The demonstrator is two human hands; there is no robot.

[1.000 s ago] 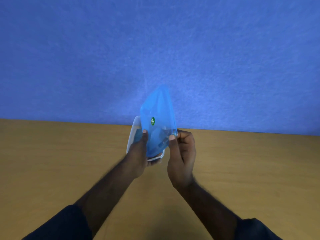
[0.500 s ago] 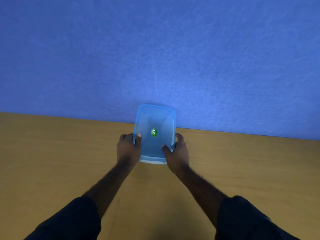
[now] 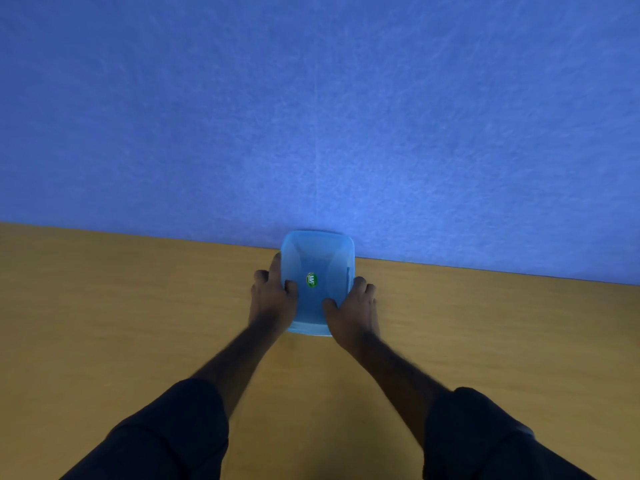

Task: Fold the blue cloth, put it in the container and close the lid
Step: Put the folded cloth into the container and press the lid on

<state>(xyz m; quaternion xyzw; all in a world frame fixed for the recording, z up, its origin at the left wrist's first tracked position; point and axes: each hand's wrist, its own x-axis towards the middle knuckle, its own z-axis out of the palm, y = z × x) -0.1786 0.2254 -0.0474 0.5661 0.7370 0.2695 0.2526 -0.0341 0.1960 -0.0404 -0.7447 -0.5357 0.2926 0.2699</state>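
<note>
A small rectangular container with a translucent blue lid (image 3: 322, 258) stands on the wooden table (image 3: 104, 323), close to the blue wall. The lid lies flat on top and carries a green oval sticker (image 3: 311, 279). My left hand (image 3: 273, 299) grips the container's left side with the thumb pressed on the lid. On the right side rests my right hand (image 3: 353, 310), its thumb on the lid's near part. The blue cloth is hidden; something dark blue shows faintly through the lid.
A blue felt-like wall (image 3: 311, 116) rises right behind the container. The table runs wide to the left and right of my arms, which wear dark sleeves (image 3: 166, 434).
The lid was tilted up on edge in my hands one second ago. It now lies flat on the container, and both hands have come down onto its sides and top.
</note>
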